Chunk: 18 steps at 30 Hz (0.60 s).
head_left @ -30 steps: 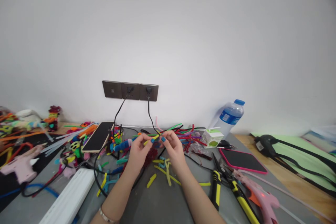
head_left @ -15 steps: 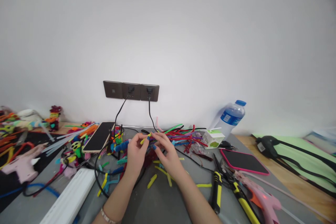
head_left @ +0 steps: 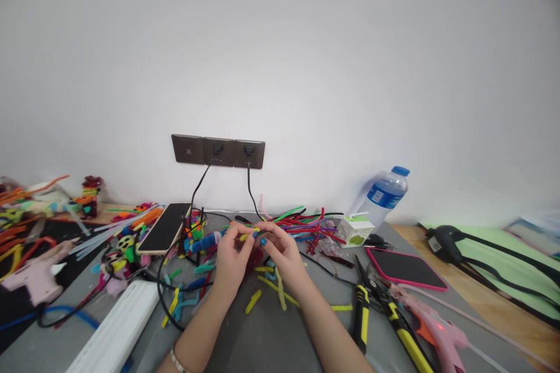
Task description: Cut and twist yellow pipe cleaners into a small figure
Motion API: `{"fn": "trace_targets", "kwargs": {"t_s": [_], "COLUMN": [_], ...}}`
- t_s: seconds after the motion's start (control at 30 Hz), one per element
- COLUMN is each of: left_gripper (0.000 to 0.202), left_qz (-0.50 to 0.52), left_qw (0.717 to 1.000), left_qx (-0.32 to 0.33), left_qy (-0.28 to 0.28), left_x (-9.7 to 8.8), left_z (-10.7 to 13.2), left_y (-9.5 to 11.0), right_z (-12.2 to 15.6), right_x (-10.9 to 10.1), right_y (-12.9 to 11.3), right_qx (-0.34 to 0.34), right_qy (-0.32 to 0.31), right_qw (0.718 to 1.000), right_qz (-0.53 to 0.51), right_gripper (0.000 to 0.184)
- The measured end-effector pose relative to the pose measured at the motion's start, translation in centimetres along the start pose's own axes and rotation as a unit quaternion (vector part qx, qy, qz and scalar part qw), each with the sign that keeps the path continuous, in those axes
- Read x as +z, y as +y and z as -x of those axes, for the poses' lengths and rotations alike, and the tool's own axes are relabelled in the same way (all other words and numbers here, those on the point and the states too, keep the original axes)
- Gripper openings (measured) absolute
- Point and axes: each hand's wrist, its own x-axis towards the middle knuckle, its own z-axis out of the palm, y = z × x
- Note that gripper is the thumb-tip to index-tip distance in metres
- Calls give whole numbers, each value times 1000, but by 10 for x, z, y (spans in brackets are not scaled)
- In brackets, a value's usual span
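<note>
A small yellow fuzzy piece (head_left: 243,238) was between the two hands, above the far middle of the grey mat (head_left: 262,341). The left hand (head_left: 231,259) had thumb and forefinger pinched on it; the right hand (head_left: 283,252) curved in beside it, thumb and forefinger slightly parted, and whether they gripped an end could not be told. The step in hand looked like fingertip work on that piece; the next move seemed to call for a steady left pinch and a light right touch. Nearer lay a loose yellow stub (head_left: 253,302), with yellow strips (head_left: 280,291) to its right. Farther right were black-and-yellow pliers (head_left: 394,312) and a pink glue gun (head_left: 444,332); on the left, a white power strip (head_left: 116,329).
</note>
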Motion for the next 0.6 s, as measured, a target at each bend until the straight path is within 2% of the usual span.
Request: {"fn": "trace_targets", "kwargs": {"t_s": [0.27,0.47,0.6], "left_gripper": [9,14,13], "left_qz": [22,32,23], "left_qw": [999,999,999], "left_qx": [-41,-3,43], "left_qy": [19,-2,-25], "left_x": [0,-3,-5], "left_z": [0,-3,-5], "left_y": [-1,-3,-4], "right_z": [0,0,-1], "right_x": [-1,1,2], "right_y": [2,1,-1], "right_qx": [14,-8,-9], "right_qy": [12,39,41], "right_qw": [1000,997,998], "right_qz": [10,60,36], "right_gripper": [23,19,23]}}
